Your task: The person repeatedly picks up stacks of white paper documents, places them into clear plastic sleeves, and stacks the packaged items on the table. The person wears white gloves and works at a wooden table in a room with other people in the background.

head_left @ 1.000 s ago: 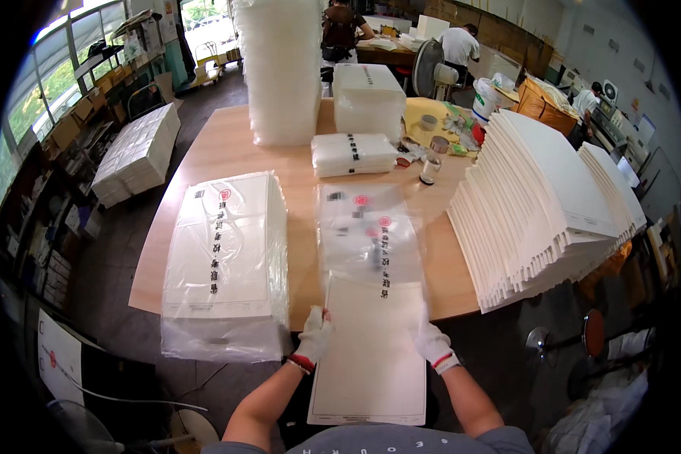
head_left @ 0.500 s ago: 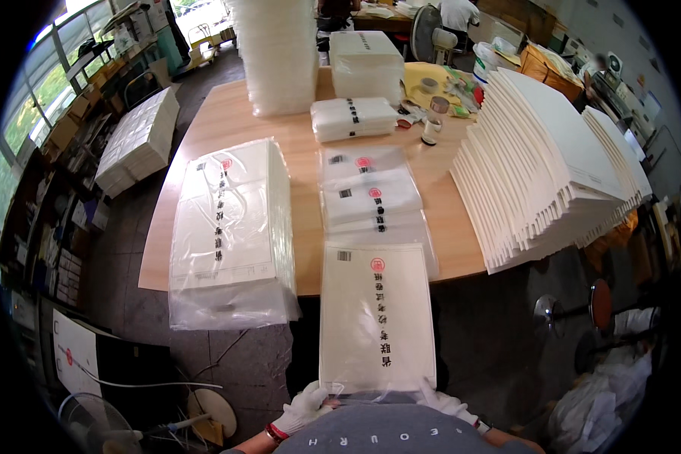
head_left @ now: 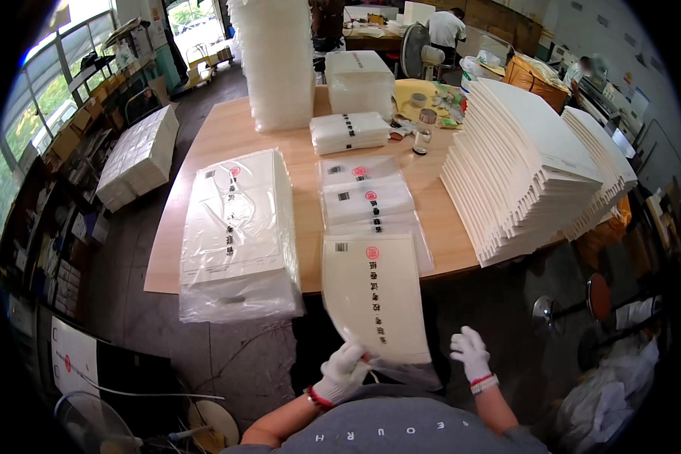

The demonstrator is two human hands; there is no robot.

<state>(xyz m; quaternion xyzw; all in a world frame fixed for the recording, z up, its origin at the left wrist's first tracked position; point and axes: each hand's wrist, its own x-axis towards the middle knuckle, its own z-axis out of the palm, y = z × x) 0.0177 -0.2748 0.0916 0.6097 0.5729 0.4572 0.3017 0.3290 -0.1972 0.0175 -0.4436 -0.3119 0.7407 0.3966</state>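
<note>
Left fingers [head_left: 349, 354] grip one bagged packet [head_left: 377, 295], right fingers [head_left: 471, 339] are released, two white stacks [head_left: 499, 170] beyond.

The wooden surface [head_left: 227, 122] carries a bagged stack [head_left: 238, 219] at centre left, clear sleeves [head_left: 367, 200] mid-frame, a paper stack [head_left: 514, 166] at right and a tall translucent pile [head_left: 272, 68] at upper centre.

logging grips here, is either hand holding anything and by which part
The left gloved hand holds the paper-filled clear plastic bag by its near left corner; the right gloved hand holds nothing.
</note>
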